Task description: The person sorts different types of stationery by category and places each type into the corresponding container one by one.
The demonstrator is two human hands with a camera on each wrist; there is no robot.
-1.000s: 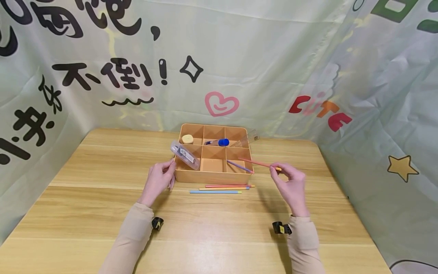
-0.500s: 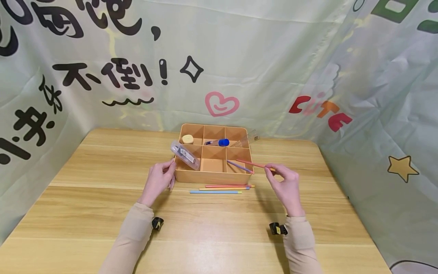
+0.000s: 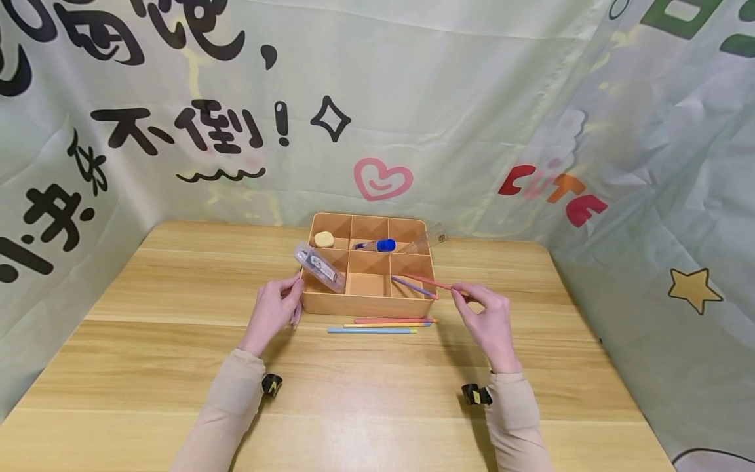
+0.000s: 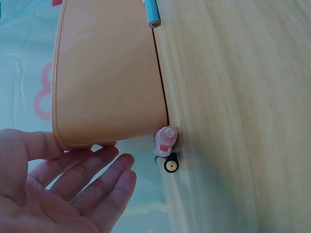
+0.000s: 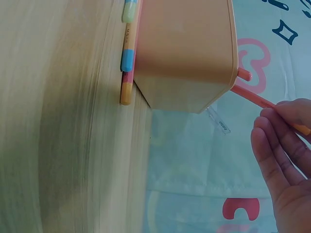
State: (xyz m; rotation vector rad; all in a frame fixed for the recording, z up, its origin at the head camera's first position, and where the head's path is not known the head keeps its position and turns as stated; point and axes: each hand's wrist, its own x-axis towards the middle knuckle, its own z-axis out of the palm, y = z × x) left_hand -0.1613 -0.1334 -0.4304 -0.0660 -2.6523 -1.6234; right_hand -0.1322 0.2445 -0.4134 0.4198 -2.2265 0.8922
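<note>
A tan organizer box (image 3: 360,305) with several compartments stands near the back of the table. My left hand (image 3: 274,309) holds its front-left corner, thumb at the rim and fingers along the outer side (image 4: 90,182). Between thumb and fingers, my right hand (image 3: 485,321) pinches a red pencil (image 3: 429,282) by its orange end (image 5: 302,129). The pencil's far end reaches over the front-right compartment. A purple pencil (image 3: 413,287) with a red tip leans in that compartment. Several pencils (image 3: 371,331) lie on the table along the box's front, blue, orange and red.
A clear plastic case (image 3: 320,267) leans in the front-left compartment. Behind are a cream eraser-like block (image 3: 323,240), a blue-capped tube (image 3: 385,245) and a clear ruler (image 3: 429,237). In the left wrist view, a small pink object (image 4: 166,141) sits by the box. A printed cloth (image 3: 472,98) hangs behind.
My right hand has moved left toward the box, carrying the red pencil's far end further over the front-right compartment. My left hand and the box have stayed still.
</note>
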